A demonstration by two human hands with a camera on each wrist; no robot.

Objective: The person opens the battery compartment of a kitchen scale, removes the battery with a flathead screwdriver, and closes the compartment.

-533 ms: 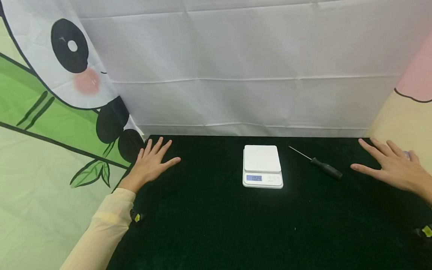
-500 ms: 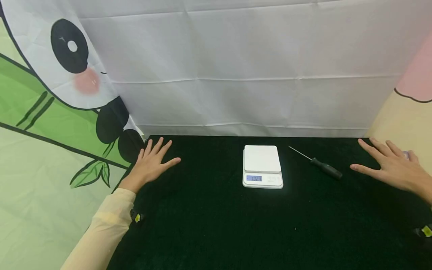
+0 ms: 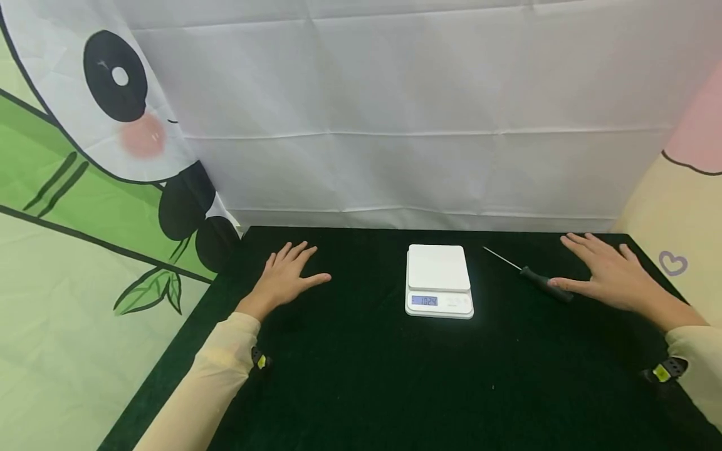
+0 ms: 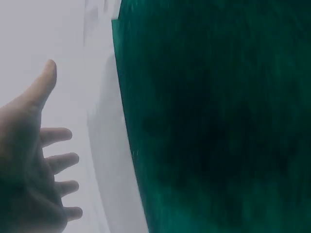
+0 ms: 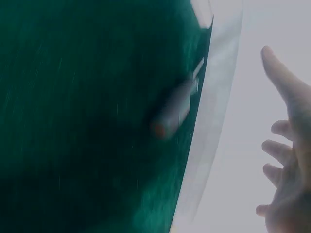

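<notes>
A white digital scale [image 3: 438,268] lies on the dark green cloth, its lit display seeming to read 1024. To its right is a screwdriver [image 3: 534,277] with a dark handle and thin metal shaft, blurred in the right wrist view. My left hand [image 3: 284,280], left of the scale, has its fingers spread and holds nothing. Nearest the screwdriver is my right hand [image 3: 616,279], also spread and holding nothing; its thumb overlaps the handle's end in the head view. In the right wrist view this hand is apart from the screwdriver.
The dark green cloth [image 3: 361,382] covers the table. A white sheet [image 3: 366,113] hangs behind its far edge. Printed fabric with a cartoon panda [image 3: 126,134] borders the left, and a cream and pink panel [image 3: 685,207] the right.
Both hands have moved inward toward the scale, the right one farther, so its thumb now overlaps the screwdriver handle in the head view. The scale and screwdriver stay in place.
</notes>
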